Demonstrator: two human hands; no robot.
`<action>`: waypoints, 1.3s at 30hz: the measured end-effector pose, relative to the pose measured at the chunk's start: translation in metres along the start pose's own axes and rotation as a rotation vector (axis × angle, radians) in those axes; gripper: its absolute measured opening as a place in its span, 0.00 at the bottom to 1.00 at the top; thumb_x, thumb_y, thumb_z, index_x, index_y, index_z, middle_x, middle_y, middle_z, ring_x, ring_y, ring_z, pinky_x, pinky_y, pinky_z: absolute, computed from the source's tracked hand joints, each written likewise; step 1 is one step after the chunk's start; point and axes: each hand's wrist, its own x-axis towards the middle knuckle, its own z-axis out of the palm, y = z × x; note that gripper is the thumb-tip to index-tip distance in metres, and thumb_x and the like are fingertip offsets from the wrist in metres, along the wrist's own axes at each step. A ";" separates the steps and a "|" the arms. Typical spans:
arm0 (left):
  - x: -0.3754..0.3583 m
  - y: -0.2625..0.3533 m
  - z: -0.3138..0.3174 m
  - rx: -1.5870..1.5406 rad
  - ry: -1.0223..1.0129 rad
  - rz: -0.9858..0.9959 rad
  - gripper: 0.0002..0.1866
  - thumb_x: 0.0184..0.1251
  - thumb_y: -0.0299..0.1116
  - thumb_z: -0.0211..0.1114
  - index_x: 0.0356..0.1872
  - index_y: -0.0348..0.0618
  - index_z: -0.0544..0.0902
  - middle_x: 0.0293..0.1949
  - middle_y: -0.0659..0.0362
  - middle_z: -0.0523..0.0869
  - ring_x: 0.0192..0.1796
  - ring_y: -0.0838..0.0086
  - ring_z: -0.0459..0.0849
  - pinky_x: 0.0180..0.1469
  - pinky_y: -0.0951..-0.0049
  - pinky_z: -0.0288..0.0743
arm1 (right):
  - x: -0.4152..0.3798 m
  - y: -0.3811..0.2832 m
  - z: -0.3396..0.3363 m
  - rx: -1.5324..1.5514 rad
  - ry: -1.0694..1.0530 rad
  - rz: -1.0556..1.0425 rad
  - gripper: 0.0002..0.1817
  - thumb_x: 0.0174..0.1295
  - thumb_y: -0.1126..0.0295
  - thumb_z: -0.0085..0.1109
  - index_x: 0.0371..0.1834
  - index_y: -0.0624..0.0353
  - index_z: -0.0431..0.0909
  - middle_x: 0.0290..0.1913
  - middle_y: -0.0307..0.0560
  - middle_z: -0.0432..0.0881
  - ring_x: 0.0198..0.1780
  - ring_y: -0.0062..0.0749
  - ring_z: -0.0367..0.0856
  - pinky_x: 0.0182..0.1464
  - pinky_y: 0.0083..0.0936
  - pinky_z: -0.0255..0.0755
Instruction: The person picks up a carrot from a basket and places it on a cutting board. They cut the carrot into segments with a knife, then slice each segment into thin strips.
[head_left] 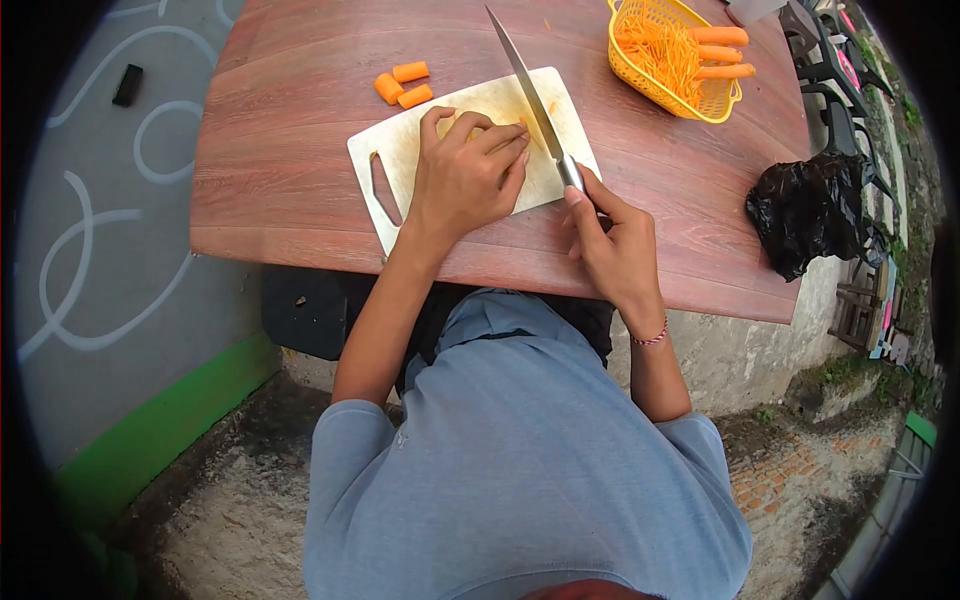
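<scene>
A white cutting board [400,150] with a slotted handle lies at the table's near edge. My left hand [468,165] rests on it, fingers bent and pressed down over a carrot piece [523,123] that is mostly hidden; only a bit of orange shows at the fingertips. My right hand [612,238] is wrapped round the handle of a kitchen knife [528,85]. The long blade points away from me over the board, just right of my left fingertips. Three short carrot chunks [410,72] lie on the table beyond the board's left side.
A yellow plastic basket [640,82] at the back right holds shredded carrot [660,55] and three carrot lengths [720,53]. A crumpled black plastic bag [805,215] sits at the right edge of the reddish wooden table [290,150]. Dark chairs [835,65] stand beyond it.
</scene>
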 end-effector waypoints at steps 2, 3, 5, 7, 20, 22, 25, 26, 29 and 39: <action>0.000 0.000 0.000 -0.001 0.003 0.000 0.09 0.65 0.32 0.75 0.44 0.46 0.96 0.49 0.67 0.96 0.49 0.71 0.87 0.66 0.55 0.69 | 0.002 -0.003 0.001 0.045 -0.020 -0.032 0.22 0.79 0.61 0.63 0.69 0.62 0.84 0.24 0.58 0.82 0.22 0.31 0.80 0.32 0.32 0.75; 0.000 -0.001 0.000 -0.005 -0.001 -0.003 0.09 0.65 0.32 0.75 0.44 0.46 0.96 0.48 0.67 0.96 0.49 0.71 0.87 0.66 0.55 0.69 | 0.002 -0.004 0.000 0.045 -0.022 -0.032 0.22 0.79 0.61 0.63 0.69 0.62 0.84 0.24 0.58 0.82 0.22 0.31 0.80 0.32 0.32 0.75; 0.000 -0.001 0.000 -0.010 -0.004 -0.007 0.09 0.65 0.32 0.75 0.44 0.46 0.96 0.48 0.67 0.96 0.49 0.71 0.87 0.66 0.55 0.69 | 0.003 -0.005 0.000 -0.001 -0.070 -0.001 0.22 0.79 0.61 0.63 0.70 0.61 0.84 0.24 0.57 0.83 0.24 0.31 0.83 0.34 0.32 0.76; -0.001 -0.001 0.000 -0.018 -0.002 -0.010 0.08 0.65 0.32 0.75 0.43 0.45 0.96 0.48 0.67 0.96 0.50 0.72 0.88 0.66 0.55 0.69 | 0.003 -0.004 0.000 0.009 -0.067 -0.011 0.22 0.79 0.61 0.63 0.70 0.61 0.84 0.24 0.56 0.84 0.25 0.31 0.84 0.35 0.32 0.77; -0.001 -0.002 0.000 -0.022 0.008 -0.029 0.09 0.65 0.32 0.75 0.44 0.45 0.96 0.48 0.66 0.95 0.51 0.69 0.87 0.65 0.55 0.69 | -0.007 -0.013 -0.014 0.098 -0.044 0.126 0.24 0.80 0.62 0.64 0.74 0.60 0.82 0.26 0.43 0.86 0.24 0.18 0.80 0.30 0.25 0.76; -0.002 -0.003 0.001 0.038 0.014 -0.081 0.10 0.66 0.34 0.75 0.46 0.47 0.96 0.51 0.65 0.94 0.54 0.66 0.87 0.66 0.54 0.68 | -0.009 -0.008 -0.017 0.106 -0.040 0.135 0.24 0.80 0.62 0.64 0.74 0.60 0.81 0.27 0.42 0.86 0.24 0.17 0.80 0.29 0.24 0.76; 0.000 0.001 0.001 0.075 -0.041 -0.092 0.12 0.67 0.37 0.74 0.49 0.49 0.95 0.56 0.64 0.92 0.59 0.65 0.85 0.70 0.52 0.66 | -0.013 -0.006 -0.020 0.147 -0.038 0.150 0.24 0.80 0.62 0.64 0.75 0.60 0.81 0.28 0.41 0.86 0.24 0.16 0.79 0.29 0.21 0.75; 0.001 0.004 0.001 0.078 -0.038 -0.093 0.12 0.67 0.37 0.74 0.49 0.49 0.95 0.56 0.64 0.92 0.59 0.65 0.85 0.70 0.52 0.66 | -0.014 -0.006 -0.021 0.177 -0.038 0.159 0.24 0.80 0.62 0.63 0.75 0.60 0.81 0.28 0.40 0.86 0.24 0.16 0.79 0.29 0.21 0.74; 0.005 0.010 0.000 0.088 -0.073 -0.033 0.15 0.69 0.39 0.74 0.53 0.50 0.95 0.60 0.63 0.91 0.64 0.65 0.82 0.73 0.49 0.62 | -0.014 0.001 -0.020 0.235 -0.030 0.150 0.24 0.81 0.63 0.63 0.75 0.60 0.81 0.29 0.39 0.85 0.24 0.16 0.78 0.28 0.20 0.74; -0.008 -0.025 -0.044 0.048 0.039 -0.250 0.15 0.71 0.39 0.73 0.54 0.47 0.94 0.55 0.61 0.92 0.60 0.62 0.84 0.69 0.51 0.64 | -0.019 -0.003 -0.021 0.292 -0.130 0.172 0.23 0.81 0.65 0.62 0.75 0.61 0.81 0.30 0.39 0.84 0.24 0.16 0.78 0.28 0.21 0.75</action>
